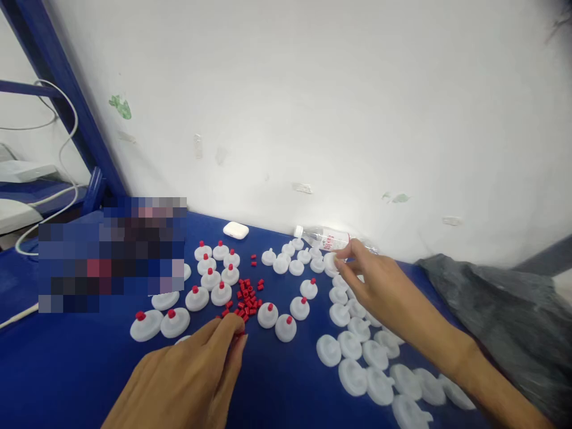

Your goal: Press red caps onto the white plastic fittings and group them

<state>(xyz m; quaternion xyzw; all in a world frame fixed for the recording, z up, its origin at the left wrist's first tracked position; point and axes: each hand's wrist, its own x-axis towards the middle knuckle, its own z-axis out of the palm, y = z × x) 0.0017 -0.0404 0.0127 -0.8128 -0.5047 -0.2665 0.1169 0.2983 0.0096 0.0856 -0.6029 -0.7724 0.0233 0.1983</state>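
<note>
My left hand (pixel 196 372) lies low on the blue table (pixel 67 363), its fingertips pinched together at the near edge of a pile of small red caps (pixel 247 296); a red cap shows at the fingertips. My right hand (pixel 379 286) reaches to the far right and pinches a white round disc (pixel 331 262) among the plain white discs (pixel 370 357). On the left lie white discs with red caps fitted (pixel 210 280). A few more capped discs (pixel 286 316) lie between my hands.
A white earbud case (pixel 235 230) and a lying clear plastic bottle (pixel 328 239) rest by the white wall. A grey plastic bag (pixel 500 316) covers the table's right side. A white cable (pixel 62 185) and blue frame stand at left. A blurred patch hides part of the left.
</note>
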